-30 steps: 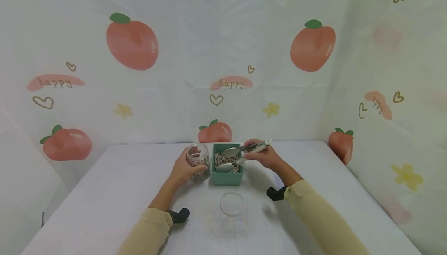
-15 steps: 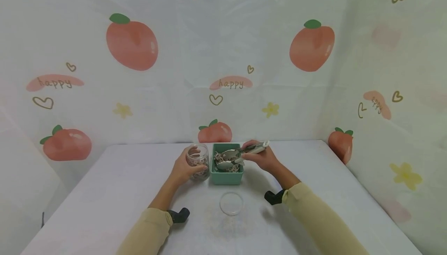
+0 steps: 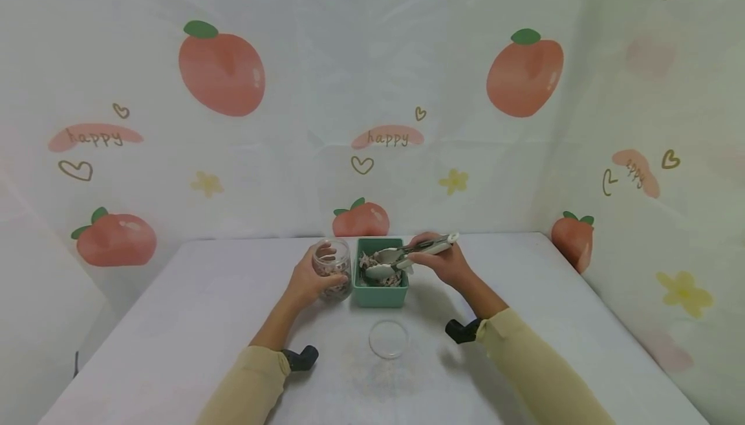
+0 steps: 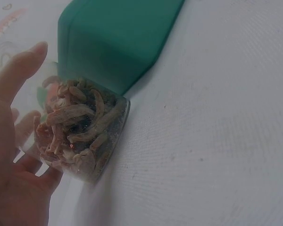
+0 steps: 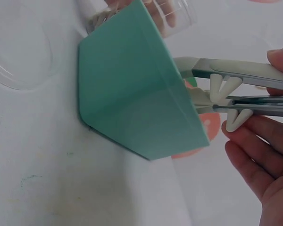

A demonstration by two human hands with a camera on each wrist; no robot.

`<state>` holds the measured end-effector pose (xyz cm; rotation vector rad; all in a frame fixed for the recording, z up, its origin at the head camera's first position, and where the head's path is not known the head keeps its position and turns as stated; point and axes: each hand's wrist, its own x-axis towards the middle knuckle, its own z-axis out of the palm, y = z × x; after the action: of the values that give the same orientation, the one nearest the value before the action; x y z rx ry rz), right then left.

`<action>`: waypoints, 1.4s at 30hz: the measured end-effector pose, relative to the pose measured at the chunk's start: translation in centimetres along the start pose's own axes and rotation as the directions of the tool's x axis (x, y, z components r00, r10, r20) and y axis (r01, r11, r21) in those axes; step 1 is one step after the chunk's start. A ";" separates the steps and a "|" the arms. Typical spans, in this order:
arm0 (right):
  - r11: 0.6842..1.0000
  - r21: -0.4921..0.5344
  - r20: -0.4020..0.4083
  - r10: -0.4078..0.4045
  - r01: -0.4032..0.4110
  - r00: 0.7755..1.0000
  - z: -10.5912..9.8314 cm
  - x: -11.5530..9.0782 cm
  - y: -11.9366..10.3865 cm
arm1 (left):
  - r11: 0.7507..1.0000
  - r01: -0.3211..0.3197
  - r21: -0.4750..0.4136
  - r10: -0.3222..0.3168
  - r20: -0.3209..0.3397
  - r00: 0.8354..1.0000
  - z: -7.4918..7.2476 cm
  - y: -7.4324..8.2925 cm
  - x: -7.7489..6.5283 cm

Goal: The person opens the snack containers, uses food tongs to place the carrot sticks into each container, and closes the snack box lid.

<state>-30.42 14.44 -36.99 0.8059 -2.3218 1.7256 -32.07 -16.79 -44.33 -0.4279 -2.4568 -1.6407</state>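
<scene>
The left hand grips a clear jar that stands on the white table, its thumb across the near side; the other fingers are partly behind the jar and show only through its wall. The jar's mouth is uncovered, and brownish strips fill its lower part; in the left wrist view its upper wall is faint and hard to trace. A green box stands just beside it, on the right-hand side; whether the two touch cannot be told. The right hand holds the tongs, thumb on one arm and fingers along the other; the right wrist view cuts off the hand and the handle ends. The two tong heads lie apart inside the box, among similar pieces. The front wall hides the box's lower contents, and whether the heads bear on any piece cannot be determined. A clear round disc lies flat on the near side of the box, its transparent middle barely distinguishable from the tabletop; the right wrist view crops it at the left edge. Both beige sleeves run out of the bottom of the head view.
</scene>
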 end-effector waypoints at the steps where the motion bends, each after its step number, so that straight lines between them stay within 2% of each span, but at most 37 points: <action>1: 1.000 0.001 -0.005 -0.008 0.008 1.000 -0.1 0.0 0.0 | 1.000 0.000 0.001 0.000 -0.001 1.000 0.0 0.0 0.0; 10: 0.997 0.036 -0.043 -0.063 0.064 0.997 -0.3 -0.4 -0.7 | 1.000 0.001 0.009 -0.001 -0.014 1.000 0.1 -0.1 0.1; 18: 0.994 0.090 -0.092 -0.056 0.064 0.994 -0.6 -0.4 -0.9 | 1.000 -0.001 0.008 0.001 -0.006 1.000 0.0 0.1 0.1; 30: 0.992 0.114 -0.158 -0.033 0.052 0.987 -1.6 -0.3 1.5 | 1.000 0.004 0.017 -0.004 -0.011 1.000 0.0 0.2 0.1; 37: 0.994 0.110 -0.205 0.000 0.023 0.979 -1.8 -0.4 0.8 | 1.000 -0.002 0.010 0.002 -0.004 1.000 0.0 0.2 0.0; 42: 0.992 0.114 -0.210 -0.023 0.048 0.977 -1.7 0.0 -0.1 | 1.000 0.006 -0.002 -0.006 0.003 1.000 0.0 0.1 0.0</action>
<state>-30.70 16.03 -36.32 0.6451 -2.0739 1.8498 -32.00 -16.72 -44.27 -0.4239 -2.4612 -1.6469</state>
